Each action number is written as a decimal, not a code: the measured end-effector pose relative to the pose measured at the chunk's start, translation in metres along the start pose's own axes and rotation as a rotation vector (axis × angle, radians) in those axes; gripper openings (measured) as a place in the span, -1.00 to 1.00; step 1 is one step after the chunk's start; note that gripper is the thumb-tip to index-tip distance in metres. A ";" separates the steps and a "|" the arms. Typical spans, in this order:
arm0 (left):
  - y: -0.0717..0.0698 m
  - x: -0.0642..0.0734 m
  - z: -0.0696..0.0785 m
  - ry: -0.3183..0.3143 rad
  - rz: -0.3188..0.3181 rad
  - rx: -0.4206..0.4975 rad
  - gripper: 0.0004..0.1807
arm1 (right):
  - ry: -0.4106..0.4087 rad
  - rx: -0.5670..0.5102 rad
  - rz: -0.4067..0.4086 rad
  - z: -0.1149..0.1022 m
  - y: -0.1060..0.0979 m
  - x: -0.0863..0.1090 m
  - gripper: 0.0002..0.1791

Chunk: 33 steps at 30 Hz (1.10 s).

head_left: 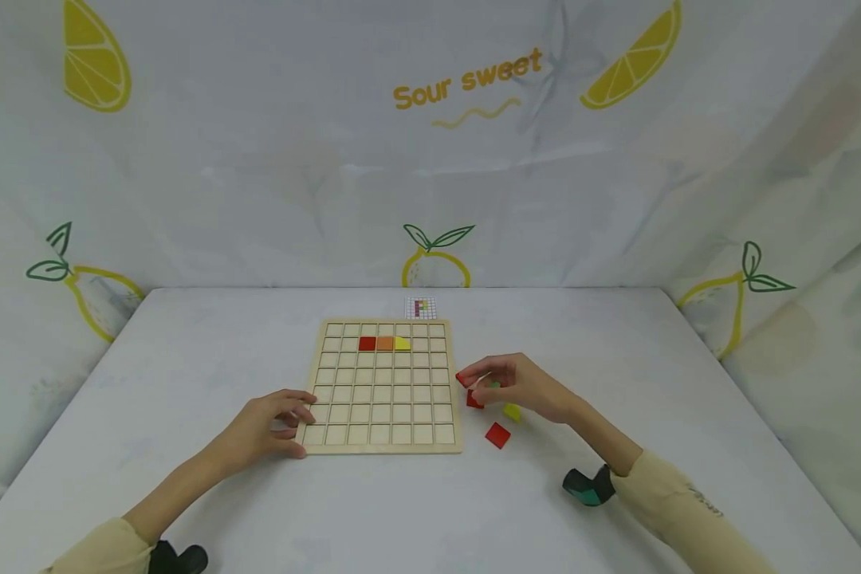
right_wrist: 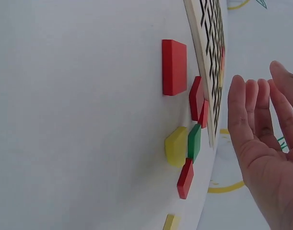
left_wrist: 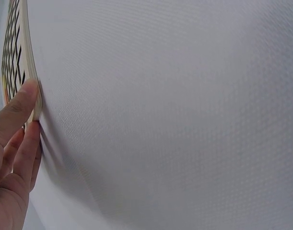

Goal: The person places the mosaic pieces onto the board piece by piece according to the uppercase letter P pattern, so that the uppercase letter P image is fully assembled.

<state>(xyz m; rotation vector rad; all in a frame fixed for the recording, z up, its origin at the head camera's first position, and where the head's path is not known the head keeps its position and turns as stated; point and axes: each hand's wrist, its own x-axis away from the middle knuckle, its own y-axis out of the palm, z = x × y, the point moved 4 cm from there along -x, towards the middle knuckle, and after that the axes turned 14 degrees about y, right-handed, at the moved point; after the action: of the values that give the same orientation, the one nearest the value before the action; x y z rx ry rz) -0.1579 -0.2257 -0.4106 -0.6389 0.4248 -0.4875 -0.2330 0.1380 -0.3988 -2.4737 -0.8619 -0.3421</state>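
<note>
A square wooden grid board (head_left: 383, 450) lies flat on the table. In its second row from the far side sit a red tile (head_left: 367, 344), an orange tile (head_left: 385, 344) and a yellow tile (head_left: 402, 344) with a slanted corner. My left hand (head_left: 273, 422) holds the board by its left edge near the front corner, thumb and fingers at the rim (left_wrist: 31, 57). Right of the board my right hand (head_left: 511, 383) hovers over loose tiles, fingers bent and nothing between them. Below it lie a red tile (right_wrist: 175, 67), a green tile (right_wrist: 194, 143) and a yellow tile (right_wrist: 176, 146).
A small card (head_left: 421, 308) with a coloured grid pattern lies behind the board. More red tiles (right_wrist: 185, 178) are scattered by the board's right side. The white table (head_left: 588, 327) ends at a back cloth (head_left: 294, 199) printed with lemons.
</note>
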 end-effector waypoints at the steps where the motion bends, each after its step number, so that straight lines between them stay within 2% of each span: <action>1: 0.000 0.000 0.000 0.003 -0.001 -0.001 -0.65 | -0.001 0.004 -0.001 0.003 0.000 0.004 -0.62; 7: 0.000 0.001 -0.003 0.003 -0.002 -0.006 -0.66 | -0.010 0.021 0.033 0.017 0.000 0.029 -0.64; 12: -0.001 0.002 -0.004 -0.006 0.000 0.009 -0.65 | -0.041 0.048 0.076 0.026 0.002 0.040 -0.66; 18: -0.001 0.005 -0.003 0.000 0.007 0.035 -0.65 | -0.046 0.019 0.022 0.031 0.010 0.045 -0.67; 21: -0.001 0.005 -0.001 0.003 0.007 0.049 -0.65 | -0.042 0.014 0.025 0.034 0.013 0.048 -0.67; 23: -0.001 0.004 -0.001 0.002 0.005 0.049 -0.65 | -0.050 0.031 0.057 0.035 0.014 0.049 -0.67; 29: -0.001 0.002 0.000 0.006 0.002 0.046 -0.65 | -0.024 0.137 0.244 0.038 0.021 0.055 -0.59; 33: -0.001 0.002 0.000 0.011 0.002 0.047 -0.65 | -0.023 0.197 0.302 0.038 0.030 0.057 -0.53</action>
<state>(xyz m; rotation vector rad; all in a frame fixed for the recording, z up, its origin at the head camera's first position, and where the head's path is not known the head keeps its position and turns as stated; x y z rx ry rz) -0.1566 -0.2272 -0.4103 -0.5902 0.4233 -0.4978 -0.1675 0.1673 -0.4202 -2.3786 -0.4922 -0.1168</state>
